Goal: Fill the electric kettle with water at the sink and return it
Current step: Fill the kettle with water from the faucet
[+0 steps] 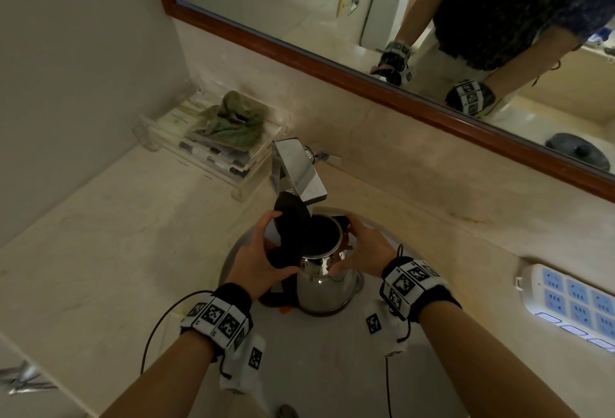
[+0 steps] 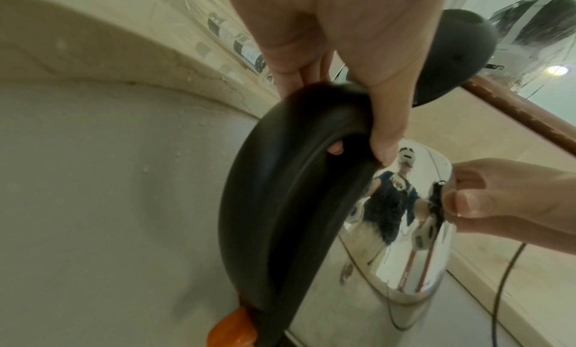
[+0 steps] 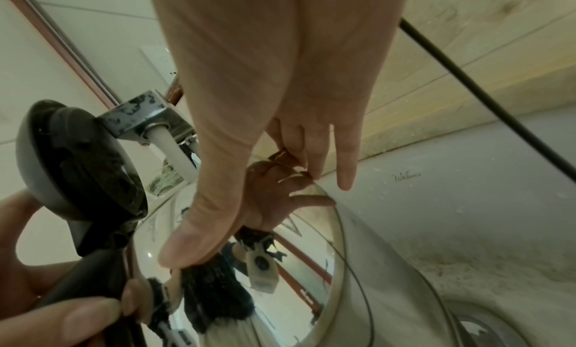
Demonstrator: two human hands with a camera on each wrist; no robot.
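A shiny steel electric kettle [image 1: 324, 288] sits in the white sink basin [image 1: 332, 367], under the chrome faucet [image 1: 299, 168]. Its black lid [image 1: 293, 214] is flipped up and the mouth is open. My left hand [image 1: 263, 258] grips the black handle [image 2: 280, 204], fingers curled round its top. My right hand [image 1: 362, 251] holds the steel body [image 3: 296, 278] from the right, thumb on the near side and fingers on the far side by the spout. A white stream [image 3: 171, 152] runs from the faucet [image 3: 140, 115] toward the opening. An orange switch [image 2: 233, 330] shows at the handle's base.
A clear acrylic tray with a green cloth [image 1: 229, 121] stands at the back left of the marble counter [image 1: 100, 234]. A white power strip [image 1: 572, 304] lies on the right. The wood-framed mirror [image 1: 366, 84] runs along the wall behind. Wrist cables [image 1: 156, 327] hang over the basin.
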